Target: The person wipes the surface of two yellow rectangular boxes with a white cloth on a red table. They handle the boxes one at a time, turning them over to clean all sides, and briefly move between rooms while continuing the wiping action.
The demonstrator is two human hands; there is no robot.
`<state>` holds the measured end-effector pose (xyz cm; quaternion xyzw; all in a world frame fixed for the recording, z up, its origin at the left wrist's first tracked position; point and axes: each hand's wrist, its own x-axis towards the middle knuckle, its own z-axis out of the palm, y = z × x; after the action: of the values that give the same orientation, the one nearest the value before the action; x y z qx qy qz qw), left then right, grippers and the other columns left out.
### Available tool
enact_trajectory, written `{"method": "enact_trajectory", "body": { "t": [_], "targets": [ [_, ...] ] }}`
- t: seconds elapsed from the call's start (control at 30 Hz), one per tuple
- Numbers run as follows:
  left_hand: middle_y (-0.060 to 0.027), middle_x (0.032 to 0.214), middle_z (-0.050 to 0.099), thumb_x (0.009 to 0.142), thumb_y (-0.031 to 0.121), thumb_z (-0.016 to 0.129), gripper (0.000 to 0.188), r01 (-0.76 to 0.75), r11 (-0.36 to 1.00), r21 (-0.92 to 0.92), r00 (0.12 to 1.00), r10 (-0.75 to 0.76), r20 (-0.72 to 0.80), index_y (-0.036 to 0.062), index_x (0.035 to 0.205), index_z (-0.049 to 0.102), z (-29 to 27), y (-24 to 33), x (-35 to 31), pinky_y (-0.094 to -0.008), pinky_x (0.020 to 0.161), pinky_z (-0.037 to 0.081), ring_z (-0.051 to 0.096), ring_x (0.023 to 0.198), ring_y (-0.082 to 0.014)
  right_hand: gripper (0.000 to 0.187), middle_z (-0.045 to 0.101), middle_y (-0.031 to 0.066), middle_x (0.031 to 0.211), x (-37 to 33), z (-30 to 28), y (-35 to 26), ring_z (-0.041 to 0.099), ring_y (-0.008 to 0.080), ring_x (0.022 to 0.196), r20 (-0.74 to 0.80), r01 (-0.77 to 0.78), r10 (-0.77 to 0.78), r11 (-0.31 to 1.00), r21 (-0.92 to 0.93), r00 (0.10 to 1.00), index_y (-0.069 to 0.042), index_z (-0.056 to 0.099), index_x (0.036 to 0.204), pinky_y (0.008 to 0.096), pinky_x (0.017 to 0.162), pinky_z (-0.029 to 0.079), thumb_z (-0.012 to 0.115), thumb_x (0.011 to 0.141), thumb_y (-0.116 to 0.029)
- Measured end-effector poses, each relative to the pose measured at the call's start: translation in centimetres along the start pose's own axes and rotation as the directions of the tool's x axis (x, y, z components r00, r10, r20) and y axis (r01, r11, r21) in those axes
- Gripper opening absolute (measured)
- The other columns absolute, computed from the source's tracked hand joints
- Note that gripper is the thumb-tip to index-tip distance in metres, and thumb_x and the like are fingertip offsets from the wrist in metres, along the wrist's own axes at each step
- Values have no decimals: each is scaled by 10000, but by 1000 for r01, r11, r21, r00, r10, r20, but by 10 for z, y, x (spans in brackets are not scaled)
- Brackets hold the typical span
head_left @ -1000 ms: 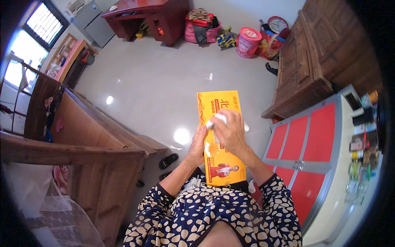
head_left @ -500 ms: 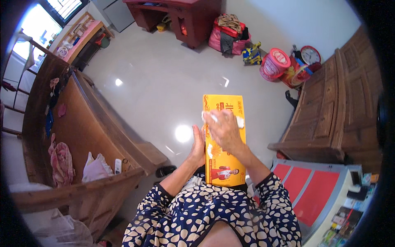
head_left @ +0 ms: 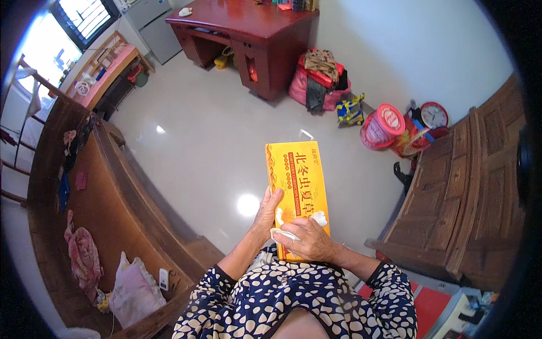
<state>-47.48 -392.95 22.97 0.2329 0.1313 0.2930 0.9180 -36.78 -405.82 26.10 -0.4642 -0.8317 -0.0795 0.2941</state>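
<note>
A long yellow box [head_left: 296,181] with red trim and dark print is held up in front of my body, its near end close to my patterned top. My left hand [head_left: 265,217] grips the box along its left edge, thumb lying on the top face. Closed round a crumpled white cloth or tissue [head_left: 319,218], my right hand [head_left: 311,240] presses on the lower part of the box. White folds stick out on both sides of its fingers. That hand hides part of the printing near the box's lower end.
Left stands a brown wooden bed frame [head_left: 135,186] with a pillow [head_left: 135,291] and a white remote [head_left: 164,279]. A red desk [head_left: 248,25] is ahead, near a pink bag of clothes [head_left: 319,85]. Pink buckets [head_left: 381,127] and a wooden cabinet [head_left: 440,198] stand right.
My right hand has slid with the white cloth from the upper part of the box toward its near end. The view has tilted up, showing more of the desk.
</note>
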Motion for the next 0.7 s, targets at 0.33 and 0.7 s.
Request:
{"method": "enact_trajectory", "body": {
  "t": [0.33,0.7],
  "targets": [
    [-68,1302,544,985,239,553,482,-258,962,87,957,267,-110,114,1406,355,7,77,87,-381,960,507,559,1167,-195,371,563,132,1071,67,15,161,516,314,1006,-378,-666,667,730,155,642,21,596,1181,426,902,426,597,850,-145],
    [-94,1305,541,988,316,533,497,-152,984,-87,982,141,-126,104,1404,365,-33,219,191,-396,964,502,572,1152,-217,791,553,191,1238,225,20,236,577,214,1096,280,-343,813,-105,933,510,134,242,1414,296,925,488,724,840,-118]
  ]
}}
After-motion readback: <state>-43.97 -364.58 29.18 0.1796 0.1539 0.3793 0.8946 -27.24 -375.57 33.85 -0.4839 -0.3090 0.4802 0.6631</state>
